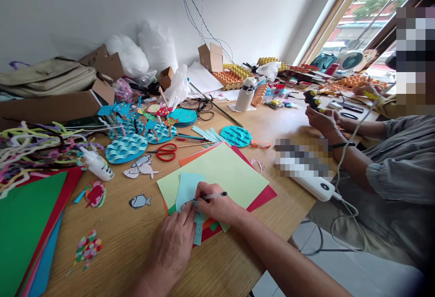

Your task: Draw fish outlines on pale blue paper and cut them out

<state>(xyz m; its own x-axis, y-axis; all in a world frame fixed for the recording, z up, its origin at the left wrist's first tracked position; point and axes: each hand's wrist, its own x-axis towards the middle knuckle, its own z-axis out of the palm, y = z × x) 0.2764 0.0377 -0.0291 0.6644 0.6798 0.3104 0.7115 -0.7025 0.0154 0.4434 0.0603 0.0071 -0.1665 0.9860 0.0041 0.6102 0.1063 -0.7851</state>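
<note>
My right hand (217,206) is closed round a pen (215,195), its fingertips low over a light blue paper strip (189,186). Lying flat with fingers stretched out, my left hand (173,242) presses on the strip's lower left part. A small fish-like drawing shows between the two hands, partly hidden by fingers. Beneath the strip is a pale green sheet (217,165), on top of orange and red sheets (260,198). A patterned fish cutout (139,201) lies left of my hands, and white fish cutouts (141,168) are farther back.
Red-handled scissors (166,152), a white glue bottle (97,164) and blue wavy discs (126,148) stand beyond the cutouts. Coloured sheets (30,224) cover the left corner. At right, a white power strip (309,181) lies near another person's hands (322,120).
</note>
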